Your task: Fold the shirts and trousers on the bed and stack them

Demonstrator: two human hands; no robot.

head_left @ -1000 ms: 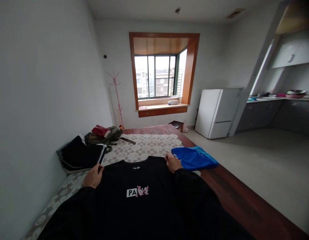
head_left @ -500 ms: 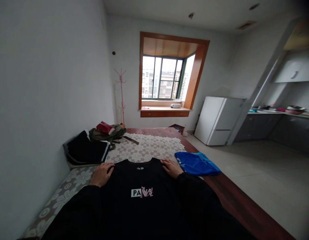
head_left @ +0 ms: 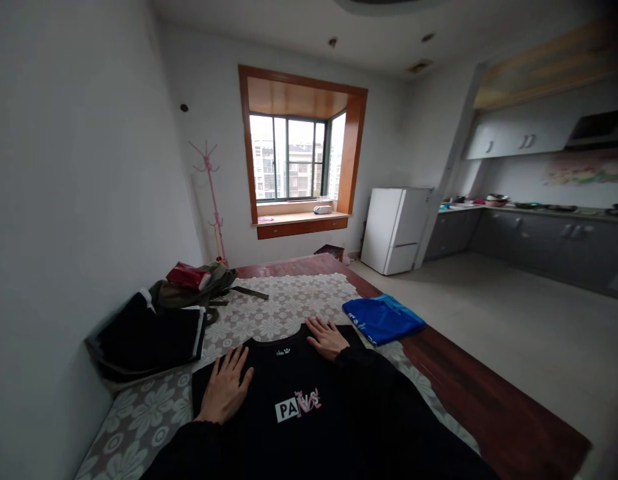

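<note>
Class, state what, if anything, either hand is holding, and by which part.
Nothing is held: the left hand and right hand lie open, palms down, on the black shirt.

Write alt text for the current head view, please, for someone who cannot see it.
The left hand and right hand rest palm-down on a black T-shirt spread over a floral cloth. A folded blue garment lies at right, an olive bag at left.

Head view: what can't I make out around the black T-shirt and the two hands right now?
All in the head view:
Hem of the black T-shirt: cut off by the bottom edge.
Cloth beneath the left hand and right hand: hidden by the hands themselves.
Neck print: lettering too small to read surely.
Outline beside the black sleeves: lost, dark against dark.
</note>
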